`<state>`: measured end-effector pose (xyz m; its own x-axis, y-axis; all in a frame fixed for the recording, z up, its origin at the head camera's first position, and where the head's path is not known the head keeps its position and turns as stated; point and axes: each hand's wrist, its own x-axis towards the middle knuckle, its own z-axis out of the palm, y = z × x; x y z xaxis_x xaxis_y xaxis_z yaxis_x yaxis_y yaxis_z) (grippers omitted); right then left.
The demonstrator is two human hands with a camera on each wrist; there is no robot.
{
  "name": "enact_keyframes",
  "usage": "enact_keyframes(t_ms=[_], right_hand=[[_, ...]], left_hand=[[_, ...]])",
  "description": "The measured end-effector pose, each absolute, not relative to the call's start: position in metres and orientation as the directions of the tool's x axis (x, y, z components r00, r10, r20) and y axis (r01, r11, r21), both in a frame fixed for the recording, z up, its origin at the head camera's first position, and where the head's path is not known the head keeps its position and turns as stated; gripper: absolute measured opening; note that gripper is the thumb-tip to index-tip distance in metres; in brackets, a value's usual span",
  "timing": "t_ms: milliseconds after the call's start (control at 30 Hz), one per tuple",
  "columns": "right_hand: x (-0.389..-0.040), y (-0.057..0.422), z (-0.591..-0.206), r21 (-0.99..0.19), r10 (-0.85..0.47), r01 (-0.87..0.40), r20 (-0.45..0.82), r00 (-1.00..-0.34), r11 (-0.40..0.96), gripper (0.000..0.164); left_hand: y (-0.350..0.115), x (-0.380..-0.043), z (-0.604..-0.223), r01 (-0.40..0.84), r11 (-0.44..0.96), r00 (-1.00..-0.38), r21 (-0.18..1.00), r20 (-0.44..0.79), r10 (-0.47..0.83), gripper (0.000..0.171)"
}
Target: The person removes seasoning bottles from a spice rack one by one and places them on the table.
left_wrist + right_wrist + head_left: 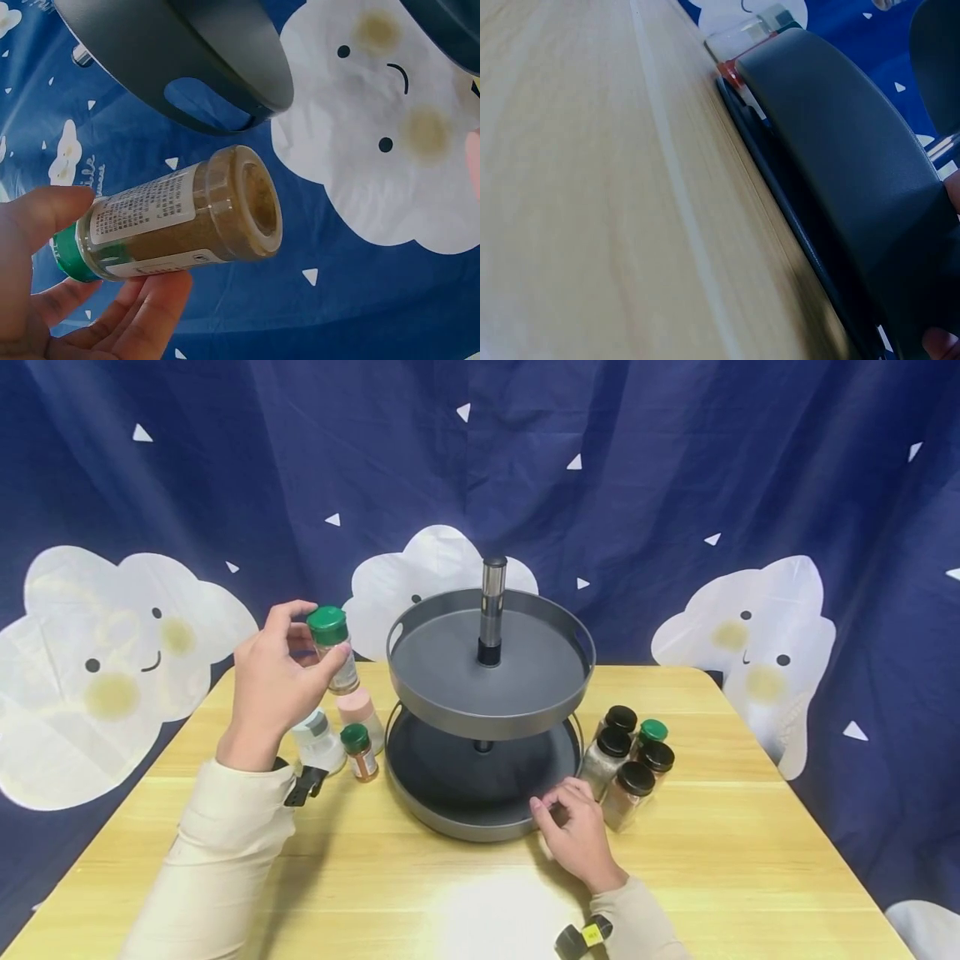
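Note:
My left hand (273, 681) holds a spice jar (342, 675) with a green cap, raised left of the two-tier round tray's upper tier (491, 725). In the left wrist view, thumb and fingers grip this jar (176, 214) near its cap; brown powder and a printed label show through the clear body, and its base points toward the upper tier. My right hand (579, 833) is at the front right of the lower tier (480, 832), thumb and fingertips pinching its rim. The right wrist view shows the fingertips (939, 343) against the dark wall. Both tiers are bare.
Left of the tray stand a pink-capped jar (356, 706), a small green-capped jar (360, 753) and a white-contents jar (318, 747). Several black-capped jars (628, 793) and one with a green cap (653, 731) cluster at its right. A metal post (492, 610) rises from the upper tier.

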<state>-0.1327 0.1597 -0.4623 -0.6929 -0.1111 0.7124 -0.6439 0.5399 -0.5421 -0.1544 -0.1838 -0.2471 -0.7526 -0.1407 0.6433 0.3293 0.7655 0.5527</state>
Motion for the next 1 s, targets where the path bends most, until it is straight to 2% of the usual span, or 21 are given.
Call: enact_keyframes(t_ms=[700, 1000], right_hand=[[-0.133, 0.160, -0.463, -0.557, -0.108, -0.627, 0.695, -0.711, 0.545, 0.023], [-0.133, 0.159, -0.463, -0.546, -0.109, -0.643, 0.711, -0.694, 0.537, 0.023]], left_hand=[[-0.200, -0.148, -0.267, 0.250, 0.775, -0.839, 0.581, 0.529, -0.127, 0.049], [-0.206, -0.146, -0.277, 0.195, 0.776, -0.879, 0.600, 0.458, -0.133, 0.048]])
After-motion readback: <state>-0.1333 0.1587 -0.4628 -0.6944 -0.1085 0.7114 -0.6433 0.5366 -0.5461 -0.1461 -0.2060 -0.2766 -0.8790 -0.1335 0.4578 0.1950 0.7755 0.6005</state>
